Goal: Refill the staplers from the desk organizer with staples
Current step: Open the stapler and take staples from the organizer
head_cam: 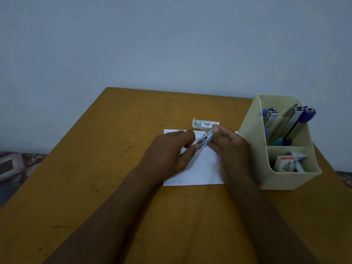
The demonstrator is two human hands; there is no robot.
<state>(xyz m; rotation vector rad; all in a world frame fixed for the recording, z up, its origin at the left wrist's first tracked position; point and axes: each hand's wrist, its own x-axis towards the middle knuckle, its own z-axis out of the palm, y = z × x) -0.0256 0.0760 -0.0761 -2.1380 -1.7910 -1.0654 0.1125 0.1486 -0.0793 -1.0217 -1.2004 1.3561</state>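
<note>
Centre frame: 1 stapler point(206, 139) held over the paper point(200, 172), long axis lower left to upper right. My right hand point(230, 147) grips its upper-right end; my left hand point(171, 149) pinches the lower-left end. Open staple box point(206, 124) lies just above, nearer my right hand.

I get a dim, bluish view under flat, even light, with faint shadows on the table point(99, 168), soft grainy detail and slight stretching toward the edges.
</note>
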